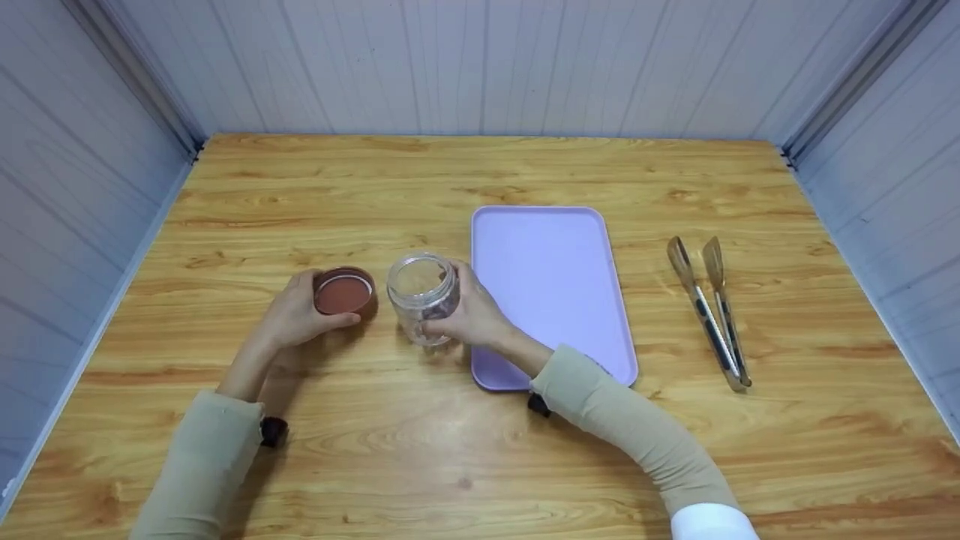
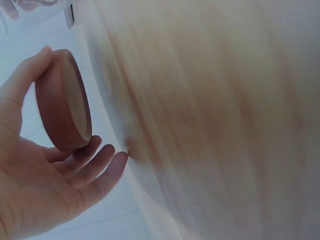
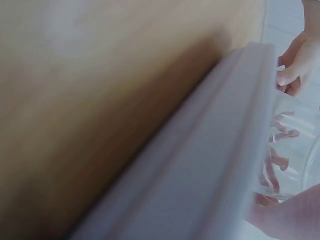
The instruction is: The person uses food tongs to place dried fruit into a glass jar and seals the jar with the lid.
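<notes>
My left hand (image 1: pixel 296 315) pinches a round reddish-brown lid (image 1: pixel 343 294) by its edge. In the head view a pale ring shows on the lid's upward face. The left wrist view shows the same lid (image 2: pixel 65 102) between thumb and fingers. To its right, my right hand (image 1: pixel 478 313) grips a clear, wide-mouthed jar (image 1: pixel 411 304) round its side. The jar has no lid on its mouth and stands apart from the brown lid. Reddish-brown shapes show through the jar (image 3: pixel 295 117) in the right wrist view; I cannot tell whether they are contents or fingers.
A lilac rectangular tray (image 1: pixel 544 277) lies just right of the jar, partly under the right forearm. Farther right, metal tongs (image 1: pixel 716 330) with dark grips lie spread on the wooden table (image 1: pixel 420 450). Pale panel walls (image 1: pixel 480 67) border the table's back and sides.
</notes>
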Demonstrator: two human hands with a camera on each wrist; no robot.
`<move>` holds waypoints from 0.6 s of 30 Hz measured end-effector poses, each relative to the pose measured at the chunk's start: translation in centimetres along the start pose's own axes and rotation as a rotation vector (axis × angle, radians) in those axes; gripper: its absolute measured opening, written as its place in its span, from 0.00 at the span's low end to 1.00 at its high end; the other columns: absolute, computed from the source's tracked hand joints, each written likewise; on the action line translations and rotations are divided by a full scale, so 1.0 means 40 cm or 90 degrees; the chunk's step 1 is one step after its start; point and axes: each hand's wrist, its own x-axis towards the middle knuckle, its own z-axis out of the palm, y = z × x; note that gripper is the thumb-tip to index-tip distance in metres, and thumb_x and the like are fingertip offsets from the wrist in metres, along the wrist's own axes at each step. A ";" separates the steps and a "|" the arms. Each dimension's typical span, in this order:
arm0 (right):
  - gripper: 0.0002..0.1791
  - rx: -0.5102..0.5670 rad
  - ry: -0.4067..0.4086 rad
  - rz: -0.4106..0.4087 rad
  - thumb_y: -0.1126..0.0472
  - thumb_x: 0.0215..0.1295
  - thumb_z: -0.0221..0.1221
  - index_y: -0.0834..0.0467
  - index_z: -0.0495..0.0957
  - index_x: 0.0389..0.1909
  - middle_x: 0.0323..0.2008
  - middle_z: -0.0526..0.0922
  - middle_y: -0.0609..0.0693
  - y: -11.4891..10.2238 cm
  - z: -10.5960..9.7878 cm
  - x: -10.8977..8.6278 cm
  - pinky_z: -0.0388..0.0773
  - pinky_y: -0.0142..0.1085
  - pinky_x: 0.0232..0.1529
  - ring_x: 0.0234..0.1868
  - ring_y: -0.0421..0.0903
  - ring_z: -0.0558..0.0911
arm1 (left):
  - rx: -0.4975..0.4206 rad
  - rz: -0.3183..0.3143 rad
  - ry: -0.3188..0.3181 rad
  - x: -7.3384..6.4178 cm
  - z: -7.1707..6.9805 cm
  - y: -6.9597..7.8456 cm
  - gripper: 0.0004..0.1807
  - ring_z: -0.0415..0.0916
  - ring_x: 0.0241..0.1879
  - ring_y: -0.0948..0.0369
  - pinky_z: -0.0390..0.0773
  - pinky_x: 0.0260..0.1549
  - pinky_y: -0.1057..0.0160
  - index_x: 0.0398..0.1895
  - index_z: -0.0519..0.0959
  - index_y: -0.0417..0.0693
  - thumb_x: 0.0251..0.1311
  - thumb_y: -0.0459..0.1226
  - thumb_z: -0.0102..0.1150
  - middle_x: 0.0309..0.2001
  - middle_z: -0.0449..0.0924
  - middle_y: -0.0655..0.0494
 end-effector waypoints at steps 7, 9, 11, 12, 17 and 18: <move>0.50 -0.009 -0.007 0.001 0.56 0.35 0.69 0.57 0.52 0.62 0.53 0.67 0.54 -0.004 -0.009 -0.005 0.61 0.37 0.54 0.53 0.46 0.67 | -0.085 -0.015 0.047 0.001 0.000 0.017 0.50 0.60 0.52 0.44 0.60 0.49 0.46 0.58 0.54 0.28 0.41 0.54 0.65 0.52 0.61 0.33; 0.49 -0.004 -0.008 0.000 0.57 0.36 0.68 0.57 0.52 0.61 0.53 0.68 0.54 -0.004 -0.013 -0.007 0.62 0.37 0.53 0.52 0.46 0.68 | -0.126 -0.021 0.067 0.001 -0.001 0.022 0.50 0.58 0.53 0.45 0.59 0.50 0.47 0.59 0.54 0.29 0.42 0.53 0.65 0.53 0.60 0.35; 0.49 0.008 -0.009 -0.002 0.58 0.36 0.67 0.57 0.52 0.61 0.52 0.68 0.54 -0.005 -0.019 -0.010 0.62 0.37 0.53 0.52 0.46 0.68 | -0.183 -0.028 0.084 -0.001 -0.002 0.028 0.49 0.58 0.54 0.47 0.59 0.51 0.49 0.60 0.54 0.31 0.42 0.51 0.66 0.54 0.59 0.37; 0.49 0.016 -0.012 -0.006 0.57 0.36 0.67 0.57 0.52 0.61 0.52 0.68 0.54 -0.007 -0.022 -0.012 0.62 0.37 0.53 0.52 0.46 0.68 | -0.216 -0.032 0.090 -0.003 -0.003 0.031 0.48 0.58 0.54 0.49 0.60 0.51 0.50 0.60 0.54 0.32 0.42 0.50 0.66 0.55 0.59 0.38; 0.49 0.077 -0.017 -0.034 0.58 0.37 0.69 0.59 0.52 0.61 0.52 0.67 0.52 -0.021 -0.048 -0.027 0.63 0.36 0.53 0.52 0.45 0.68 | -0.394 -0.033 0.091 -0.013 -0.009 0.046 0.43 0.54 0.57 0.54 0.57 0.54 0.54 0.62 0.52 0.35 0.47 0.42 0.65 0.56 0.59 0.42; 0.49 0.088 -0.017 -0.037 0.58 0.38 0.70 0.58 0.52 0.61 0.52 0.67 0.52 -0.026 -0.055 -0.031 0.64 0.36 0.52 0.52 0.45 0.67 | -0.426 -0.029 0.089 -0.015 -0.011 0.048 0.42 0.52 0.58 0.55 0.55 0.55 0.55 0.62 0.51 0.35 0.49 0.40 0.64 0.56 0.59 0.42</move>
